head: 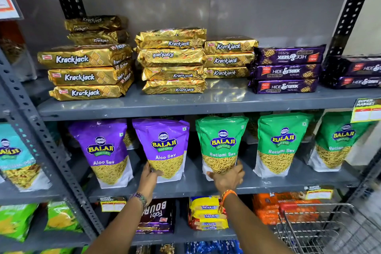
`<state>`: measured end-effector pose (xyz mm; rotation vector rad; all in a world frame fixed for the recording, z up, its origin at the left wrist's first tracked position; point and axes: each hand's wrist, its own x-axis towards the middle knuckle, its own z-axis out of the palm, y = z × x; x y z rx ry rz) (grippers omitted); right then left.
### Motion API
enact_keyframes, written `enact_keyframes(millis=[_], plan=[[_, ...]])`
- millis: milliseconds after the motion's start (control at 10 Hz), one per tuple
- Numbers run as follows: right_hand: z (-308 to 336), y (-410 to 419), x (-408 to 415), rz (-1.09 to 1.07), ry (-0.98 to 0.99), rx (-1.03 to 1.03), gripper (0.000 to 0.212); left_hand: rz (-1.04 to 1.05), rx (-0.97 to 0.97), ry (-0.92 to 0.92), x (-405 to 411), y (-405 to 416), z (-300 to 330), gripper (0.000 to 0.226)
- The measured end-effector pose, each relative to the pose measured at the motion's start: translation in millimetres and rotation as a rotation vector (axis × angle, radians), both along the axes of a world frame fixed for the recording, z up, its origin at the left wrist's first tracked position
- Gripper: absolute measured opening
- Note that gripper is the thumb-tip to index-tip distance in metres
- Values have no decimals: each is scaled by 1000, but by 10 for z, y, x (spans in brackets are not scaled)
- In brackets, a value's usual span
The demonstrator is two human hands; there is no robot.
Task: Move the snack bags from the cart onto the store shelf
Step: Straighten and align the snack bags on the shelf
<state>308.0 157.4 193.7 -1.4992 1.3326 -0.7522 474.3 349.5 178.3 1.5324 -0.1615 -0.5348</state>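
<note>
On the middle grey shelf (268,183) stand upright Balaji snack bags. My left hand (149,179) grips the bottom left corner of a purple Aloo Sev bag (165,146). My right hand (227,179) holds the base of a green Ratlami Sev bag (221,140) next to it. Both bags rest on the shelf. Another purple bag (104,150) stands to the left, and two more green bags (278,142) stand to the right. The wire cart (321,227) shows at the lower right; I cannot see any bags inside it.
The upper shelf holds stacks of gold Krackjack packs (173,60) and purple Hide & Seek packs (286,70). Below are biscuit packs (206,214) and orange packs (274,208). A slotted steel upright (41,136) separates the left bay with its teal bag (14,154).
</note>
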Motion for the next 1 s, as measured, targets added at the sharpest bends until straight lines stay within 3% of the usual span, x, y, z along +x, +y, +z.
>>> enact_keyframes(millis=[200,500,800,900,1000], plan=[[-32,3,179,-27,-58,-94,141,18,-4,-70,-49,-29,-30,75],[-94,-40,175,-96,-87,-143,123,24,-16,-97,-61,-32,-68,68],[-111,-40,163,-99,-107,-119,124,32,1,-97,-97,-34,-59,72],[-102,-53,130,-79,-107,-103,127,26,73,-133,-102,8,-29,74],[-77,32,79,-113,-123,-61,128,115,283,-291,-288,40,100,80]])
